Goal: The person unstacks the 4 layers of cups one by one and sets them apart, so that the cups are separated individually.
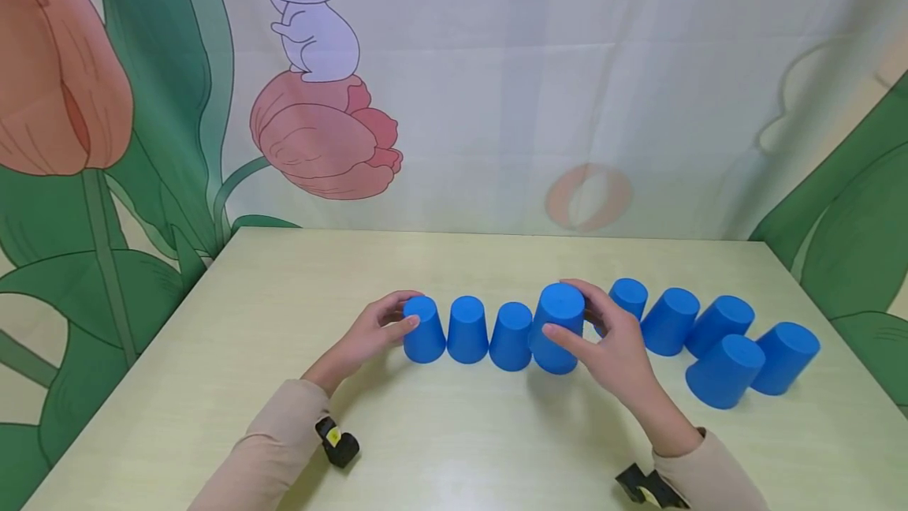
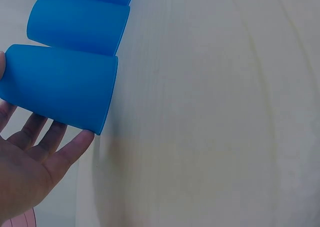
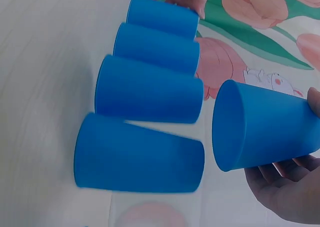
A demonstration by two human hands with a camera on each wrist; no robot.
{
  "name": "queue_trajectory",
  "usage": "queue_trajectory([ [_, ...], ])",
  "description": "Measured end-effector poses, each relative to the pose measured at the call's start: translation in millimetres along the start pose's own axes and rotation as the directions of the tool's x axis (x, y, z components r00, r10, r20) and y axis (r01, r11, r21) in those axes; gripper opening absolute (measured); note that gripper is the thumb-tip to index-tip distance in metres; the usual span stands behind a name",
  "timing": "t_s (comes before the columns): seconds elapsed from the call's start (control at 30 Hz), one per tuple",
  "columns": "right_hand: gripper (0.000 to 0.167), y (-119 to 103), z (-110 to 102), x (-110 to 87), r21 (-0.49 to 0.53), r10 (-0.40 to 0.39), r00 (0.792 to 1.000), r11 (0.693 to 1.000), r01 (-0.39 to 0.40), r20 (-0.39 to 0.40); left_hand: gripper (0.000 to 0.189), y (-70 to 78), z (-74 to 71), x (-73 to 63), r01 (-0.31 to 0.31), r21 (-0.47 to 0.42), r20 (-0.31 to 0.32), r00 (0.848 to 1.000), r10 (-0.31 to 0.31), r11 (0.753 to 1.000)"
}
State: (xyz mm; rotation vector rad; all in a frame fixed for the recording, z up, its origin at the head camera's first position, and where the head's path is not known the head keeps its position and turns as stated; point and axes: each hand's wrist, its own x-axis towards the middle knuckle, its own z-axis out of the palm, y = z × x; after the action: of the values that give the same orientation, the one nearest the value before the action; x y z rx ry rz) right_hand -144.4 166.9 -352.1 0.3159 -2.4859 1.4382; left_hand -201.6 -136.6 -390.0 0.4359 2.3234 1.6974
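In the head view several blue cups stand mouth down in a row across the table. My left hand point(image 1: 376, 326) grips the leftmost cup point(image 1: 424, 330), fingers at its far side and thumb at its front. Beside it are a second cup point(image 1: 467, 330) and a third cup point(image 1: 511, 337). My right hand point(image 1: 613, 345) holds another blue cup point(image 1: 556, 330) mouth down near its base, raised off the table. The right wrist view shows this held cup point(image 3: 270, 127) above the row's nearest cup point(image 3: 140, 157), which the held cup mostly hides in the head view.
More upside-down blue cups stand to the right of my right hand, among them one far cup point(image 1: 629, 296) and one near cup point(image 1: 725, 371). The pale table point(image 1: 461, 440) meets a printed curtain point(image 1: 461, 140) at its back edge. A black strap device hangs at each wrist.
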Motion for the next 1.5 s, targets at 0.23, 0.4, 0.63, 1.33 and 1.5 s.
queue_trajectory([
  [0.23,0.057,6,-19,-1.9,-0.033,-0.001,0.999,0.999,0.0,-0.037,0.042,-1.8,-0.4,0.0,-0.01,0.007,0.001,1.0,0.01,1.0],
  [0.4,0.057,12,-31,-4.0,-0.046,0.015,0.998,0.999,-0.018,-0.062,0.044,-18.8,-2.2,8.1,0.001,-0.004,-0.001,1.0,-0.001,1.0],
  [0.63,0.06,20,-48,-7.5,-0.063,0.038,0.996,0.997,-0.043,-0.082,0.046,-29.4,-3.0,13.2,-0.002,-0.009,-0.01,1.0,0.002,1.0],
  [1.33,0.07,78,-91,-17.5,-0.217,0.2,0.971,0.95,-0.226,-0.133,0.042,-4.2,0.0,2.6,0.019,-0.002,-0.005,1.0,-0.019,1.0],
  [1.5,0.075,83,-96,-18.8,-0.227,0.246,0.965,0.938,-0.261,-0.091,0.042,4.0,0.9,-1.2,0.019,-0.001,-0.006,1.0,-0.019,1.0],
])
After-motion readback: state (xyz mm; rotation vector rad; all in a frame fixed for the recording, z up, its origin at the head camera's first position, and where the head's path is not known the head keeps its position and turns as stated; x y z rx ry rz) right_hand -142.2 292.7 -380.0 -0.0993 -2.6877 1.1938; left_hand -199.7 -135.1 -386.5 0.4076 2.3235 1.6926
